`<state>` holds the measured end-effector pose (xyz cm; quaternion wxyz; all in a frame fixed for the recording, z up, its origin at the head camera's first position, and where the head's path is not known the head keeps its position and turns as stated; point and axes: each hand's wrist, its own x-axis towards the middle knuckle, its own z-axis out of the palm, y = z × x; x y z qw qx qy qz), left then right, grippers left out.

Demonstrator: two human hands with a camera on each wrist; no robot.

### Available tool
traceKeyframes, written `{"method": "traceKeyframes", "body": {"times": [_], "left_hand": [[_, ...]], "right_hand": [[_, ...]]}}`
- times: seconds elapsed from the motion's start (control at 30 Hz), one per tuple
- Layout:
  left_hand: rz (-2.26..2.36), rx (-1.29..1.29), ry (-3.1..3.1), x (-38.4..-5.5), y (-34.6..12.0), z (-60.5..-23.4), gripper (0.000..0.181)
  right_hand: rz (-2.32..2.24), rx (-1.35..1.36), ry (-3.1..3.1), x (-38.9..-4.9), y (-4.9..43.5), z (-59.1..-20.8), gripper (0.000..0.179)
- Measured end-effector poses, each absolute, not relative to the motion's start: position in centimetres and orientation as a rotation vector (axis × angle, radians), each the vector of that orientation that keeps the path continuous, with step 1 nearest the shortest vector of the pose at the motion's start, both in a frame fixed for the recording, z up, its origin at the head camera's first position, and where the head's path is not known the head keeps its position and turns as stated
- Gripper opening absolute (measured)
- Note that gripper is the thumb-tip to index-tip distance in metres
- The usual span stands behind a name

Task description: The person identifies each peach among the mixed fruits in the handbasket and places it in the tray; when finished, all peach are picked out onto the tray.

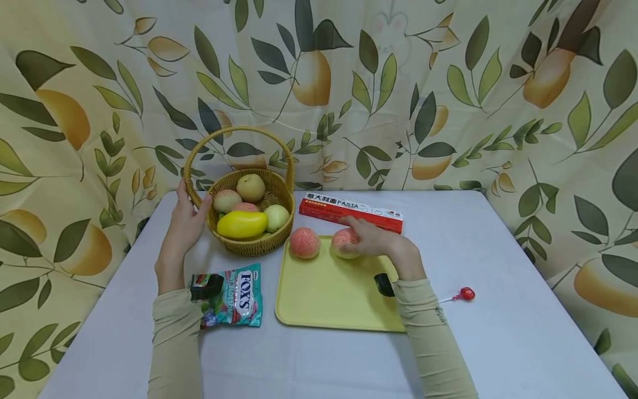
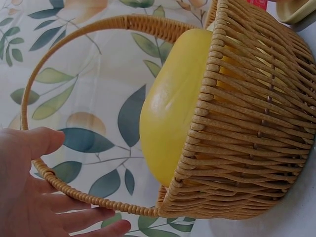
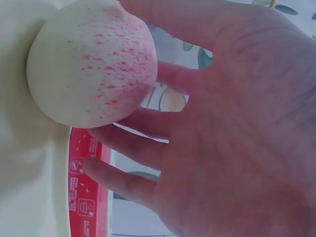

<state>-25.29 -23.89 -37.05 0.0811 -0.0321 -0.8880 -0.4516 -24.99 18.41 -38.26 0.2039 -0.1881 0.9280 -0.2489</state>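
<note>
At the basket's left side, my left hand (image 1: 188, 221) has its fingers nearly straight, with the wicker handle (image 2: 94, 198) passing between thumb and fingers. The wicker basket (image 1: 259, 246) holds a yellow mango-like fruit (image 1: 242, 225), a brownish-yellow round fruit (image 1: 251, 188), a pale green fruit (image 1: 276, 218) and reddish peaches (image 1: 226, 200). My right hand (image 1: 374, 238) curls its thumb and fingers around a pink-speckled peach (image 3: 91, 64) at the far part of the yellow tray (image 1: 339, 299). A second peach (image 1: 305, 243) sits to its left at the tray's far left corner.
A red pasta box (image 1: 349, 211) lies behind the tray, close to my right fingers. The teal candy bag (image 1: 244, 293) is left of the tray, partly under my left wrist. A red lollipop (image 1: 466, 293) lies right of my right forearm. Patterned cloth hangs behind the table.
</note>
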Motion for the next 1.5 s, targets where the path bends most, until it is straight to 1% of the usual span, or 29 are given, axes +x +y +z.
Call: {"method": "traceKeyframes", "body": {"times": [0.23,0.47,0.73,0.87,1.03,1.2,1.4,1.5], "left_hand": [[-1.369,-0.093,-2.641,-25.5,-23.7,-37.0,0.09],[-1.354,-0.068,-2.657,-25.2,-23.8,-36.9,0.088],[-1.322,-0.079,-2.668,-25.2,-24.1,-36.5,0.088],[-1.318,-0.087,-2.655,-25.5,-24.2,-36.5,0.089],[-1.354,-0.093,-2.655,-25.7,-23.9,-37.1,0.09],[-1.358,-0.103,-2.641,-25.7,-23.9,-37.3,0.089],[-1.371,-0.091,-2.616,-25.8,-24.2,-37.3,0.087],[-1.381,-0.091,-2.625,-25.8,-24.3,-37.4,0.088]], "right_hand": [[-0.688,-0.508,2.759,-25.2,18.5,-37.7,0.088],[-0.755,-0.675,2.902,-25.4,18.1,-37.7,0.09],[-0.786,-0.753,2.96,-25.4,16.1,-36.9,0.085],[-0.791,-0.848,2.986,-25.5,14.1,-36.5,0.081],[-0.831,-1.0,2.912,-25.8,10.7,-37.5,0.074],[-0.646,-1.098,2.875,-27.8,6.4,-37.6,0.067],[-0.421,-1.032,2.785,-32.2,1.8,-35.7,0.064],[-0.323,-1.021,2.774,-34.5,0.0,-35.3,0.063]]}}
